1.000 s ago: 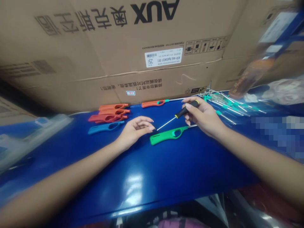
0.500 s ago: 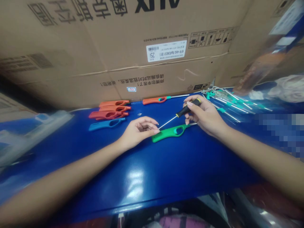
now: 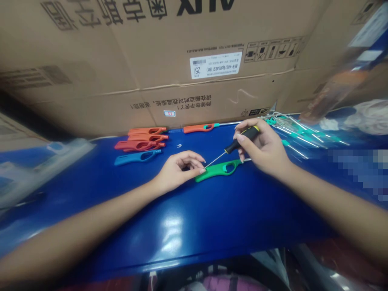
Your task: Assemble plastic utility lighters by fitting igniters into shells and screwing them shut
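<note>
A green lighter body (image 3: 218, 169) lies flat on the blue table (image 3: 194, 218). My right hand (image 3: 262, 149) grips a black-and-yellow screwdriver (image 3: 239, 140), whose thin shaft slants down-left to the green body's left end. My left hand (image 3: 178, 169) rests at that same end, fingers curled, thumb and forefinger pinched together at the screwdriver's tip; what they pinch is too small to see.
Several orange lighter bodies (image 3: 142, 139) and a blue one (image 3: 136, 157) lie at the left. Another orange one (image 3: 200, 128) sits by the big cardboard box (image 3: 169, 60). A pile of green-tipped metal rods (image 3: 297, 129) lies to the right.
My left hand has slid right until its fingertips reach the green body's end. The screwdriver tip has come down to meet them.
</note>
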`<state>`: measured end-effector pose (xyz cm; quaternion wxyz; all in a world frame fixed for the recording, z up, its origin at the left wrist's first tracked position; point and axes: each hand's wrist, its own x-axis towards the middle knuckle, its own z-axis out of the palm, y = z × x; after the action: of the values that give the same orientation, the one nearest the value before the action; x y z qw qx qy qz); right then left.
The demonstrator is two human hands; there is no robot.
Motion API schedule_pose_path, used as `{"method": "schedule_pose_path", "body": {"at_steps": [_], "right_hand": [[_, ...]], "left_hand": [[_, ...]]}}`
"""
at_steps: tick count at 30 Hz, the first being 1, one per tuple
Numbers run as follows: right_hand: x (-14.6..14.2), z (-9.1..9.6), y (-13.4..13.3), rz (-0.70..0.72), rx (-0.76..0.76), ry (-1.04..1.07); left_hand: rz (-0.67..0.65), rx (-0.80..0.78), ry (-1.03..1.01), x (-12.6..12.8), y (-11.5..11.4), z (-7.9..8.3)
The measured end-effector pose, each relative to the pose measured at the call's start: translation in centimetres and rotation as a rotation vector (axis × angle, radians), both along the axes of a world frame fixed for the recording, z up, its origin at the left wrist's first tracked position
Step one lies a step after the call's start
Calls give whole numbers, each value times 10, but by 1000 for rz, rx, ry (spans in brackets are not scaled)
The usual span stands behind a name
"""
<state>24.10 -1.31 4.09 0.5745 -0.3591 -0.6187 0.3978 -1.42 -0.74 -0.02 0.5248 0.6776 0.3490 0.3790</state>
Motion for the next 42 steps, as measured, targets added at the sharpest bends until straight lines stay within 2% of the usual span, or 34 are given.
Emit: {"method": "schedule_pose_path", "body": {"at_steps": [5,8,10,13,16,22,27,30,34,36,39,42], "right_hand": [[-14,22,-13,-103,142,-101],[-23,31,-17,-132,155,-161],[-26,35,-17,-108,151,-190],[-25,37,-15,10,161,-248],[-22,36,-14,91,181,-276],[-21,28,-13,105,180,-213],[-16,21,-10,75,192,-203],[-14,17,-8,37,220,-210],[-12,13,-6,10,266,-207],[-11,11,-5,6,285,-195],[-11,9,-5,-1,297,-178],[-13,6,-4,-21,290,-161]], "left_hand": [[24,60,55,2,-2,1],[42,68,60,3,-3,2],[41,63,43,4,-5,2],[35,64,32,4,-7,2],[28,97,47,5,-10,2],[1,195,107,6,-12,0],[-22,314,192,4,-10,6],[37,350,198,2,-9,8],[190,275,209,0,-3,5],[206,257,245,-1,0,3],[154,381,355,-3,3,2],[38,547,468,-3,1,6]]}}
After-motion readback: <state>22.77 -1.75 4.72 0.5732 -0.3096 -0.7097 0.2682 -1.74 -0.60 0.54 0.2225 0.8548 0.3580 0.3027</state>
